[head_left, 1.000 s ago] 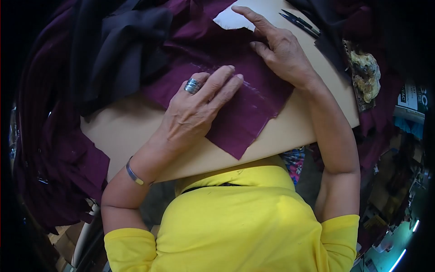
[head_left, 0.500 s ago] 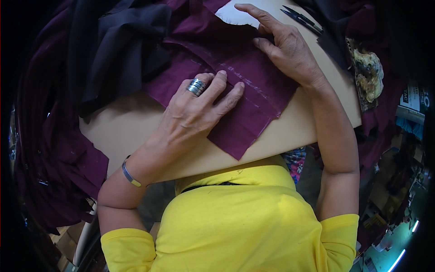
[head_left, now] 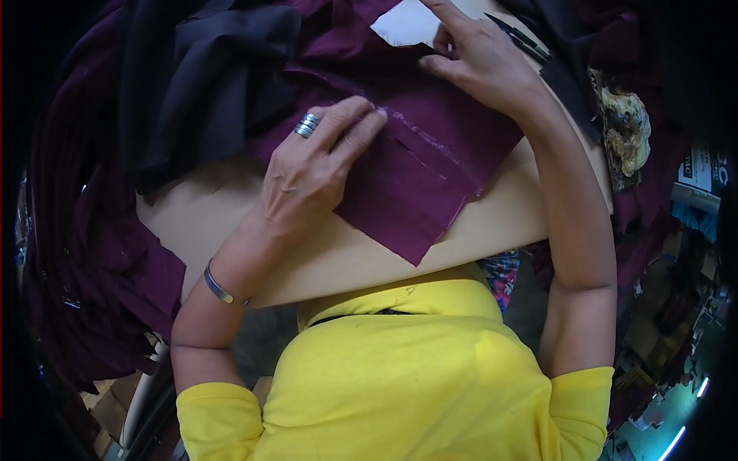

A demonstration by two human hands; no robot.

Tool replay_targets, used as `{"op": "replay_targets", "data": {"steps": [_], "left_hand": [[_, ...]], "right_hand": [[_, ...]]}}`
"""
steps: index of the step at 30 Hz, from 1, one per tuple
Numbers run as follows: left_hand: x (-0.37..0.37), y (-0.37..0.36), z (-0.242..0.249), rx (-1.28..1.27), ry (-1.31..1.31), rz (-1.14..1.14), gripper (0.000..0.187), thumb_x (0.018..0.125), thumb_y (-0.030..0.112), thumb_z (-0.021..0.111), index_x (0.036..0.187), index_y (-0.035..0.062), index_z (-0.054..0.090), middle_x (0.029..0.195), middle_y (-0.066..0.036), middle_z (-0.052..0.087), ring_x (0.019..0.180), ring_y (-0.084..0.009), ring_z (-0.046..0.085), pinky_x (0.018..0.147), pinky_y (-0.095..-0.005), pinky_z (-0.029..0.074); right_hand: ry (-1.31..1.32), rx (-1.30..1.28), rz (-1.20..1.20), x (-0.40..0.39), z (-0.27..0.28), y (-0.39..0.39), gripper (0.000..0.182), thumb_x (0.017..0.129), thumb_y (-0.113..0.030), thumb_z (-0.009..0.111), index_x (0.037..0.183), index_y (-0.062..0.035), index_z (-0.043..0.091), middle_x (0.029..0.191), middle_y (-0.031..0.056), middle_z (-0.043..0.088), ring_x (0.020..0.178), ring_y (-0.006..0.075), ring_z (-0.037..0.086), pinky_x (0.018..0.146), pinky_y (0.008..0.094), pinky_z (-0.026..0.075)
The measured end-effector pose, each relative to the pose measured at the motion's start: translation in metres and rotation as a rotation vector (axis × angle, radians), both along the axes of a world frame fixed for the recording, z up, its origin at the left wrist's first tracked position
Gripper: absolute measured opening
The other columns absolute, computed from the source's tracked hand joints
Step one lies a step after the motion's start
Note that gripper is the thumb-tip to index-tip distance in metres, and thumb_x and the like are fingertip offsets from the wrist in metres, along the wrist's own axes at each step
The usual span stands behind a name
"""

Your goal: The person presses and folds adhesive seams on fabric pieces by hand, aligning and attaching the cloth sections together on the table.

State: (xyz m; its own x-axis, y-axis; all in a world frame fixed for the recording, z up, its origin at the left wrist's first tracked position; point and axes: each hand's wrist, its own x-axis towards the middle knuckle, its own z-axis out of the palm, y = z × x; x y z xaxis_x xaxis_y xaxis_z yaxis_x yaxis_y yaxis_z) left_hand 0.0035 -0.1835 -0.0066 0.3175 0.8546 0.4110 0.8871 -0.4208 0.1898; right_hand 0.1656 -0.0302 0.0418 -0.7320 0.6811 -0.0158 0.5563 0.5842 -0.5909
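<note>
A maroon piece of fabric (head_left: 430, 177) with pale chalk-like lines lies over the tan tabletop (head_left: 231, 230), one corner pointing towards my body. My left hand (head_left: 315, 157), with a broad silver ring, has its fingertips drawn together on the fabric at the upper end of a chalk line, apparently pinching it. At the far side, my right hand (head_left: 488, 65) rests by a white patch (head_left: 407, 24) beside the fabric, index finger stretched forward and thumb apart. Its other fingers are partly hidden.
Black thread snips (head_left: 519, 38) lie right of my right hand. Dark cloth (head_left: 215, 84) is heaped at the left, and more maroon cloth (head_left: 100, 253) hangs over the left side. A crumpled yellowish object (head_left: 624, 134) sits at the table's right edge.
My left hand has moved up and left, and its fingers have closed together. The right hand has moved slightly forward. The fabric has shifted a little to the right, baring more of the white patch.
</note>
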Motion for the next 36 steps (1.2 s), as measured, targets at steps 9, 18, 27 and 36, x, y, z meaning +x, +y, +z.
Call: {"op": "replay_targets", "data": {"steps": [9,18,27,36], "left_hand": [[0.008,0.000,0.000,0.000,0.073,0.065,0.051,0.062,-0.011,0.055,0.111,0.0038,0.060,0.108,-0.011,0.057,0.091,-0.0257,0.058,0.079,-0.0329,0.050],[0.008,-0.002,0.009,0.005,0.298,-0.005,0.055,0.067,-0.004,0.054,0.118,0.0159,0.058,0.109,-0.010,0.055,0.090,-0.0231,0.057,0.074,-0.0313,0.051],[0.014,-0.006,0.007,-0.027,0.323,0.056,0.060,0.070,-0.002,0.051,0.126,0.0220,0.053,0.116,-0.014,0.051,0.090,-0.0263,0.057,0.076,-0.0343,0.051],[0.005,-0.004,0.007,-0.013,0.124,-0.002,0.054,0.069,-0.005,0.055,0.118,0.0174,0.057,0.110,-0.016,0.052,0.091,-0.0293,0.057,0.078,-0.0357,0.051]], "right_hand": [[0.291,0.036,0.044,-0.009,-0.036,0.004,0.069,0.071,0.006,0.049,0.135,-0.0144,0.035,0.078,0.0204,0.058,0.076,0.0350,0.060,0.076,0.0385,0.046],[0.347,0.070,0.089,-0.008,-0.038,0.004,0.066,0.072,0.006,0.049,0.134,-0.0152,0.039,0.081,0.0194,0.060,0.079,0.0333,0.061,0.077,0.0367,0.046],[0.335,0.057,0.082,-0.006,-0.038,0.005,0.063,0.074,0.007,0.052,0.133,-0.0148,0.041,0.082,0.0201,0.060,0.080,0.0330,0.061,0.077,0.0366,0.046],[0.283,0.078,0.122,-0.006,-0.036,0.008,0.068,0.073,0.005,0.053,0.135,-0.0145,0.036,0.084,0.0209,0.060,0.080,0.0338,0.061,0.076,0.0371,0.046]]}}
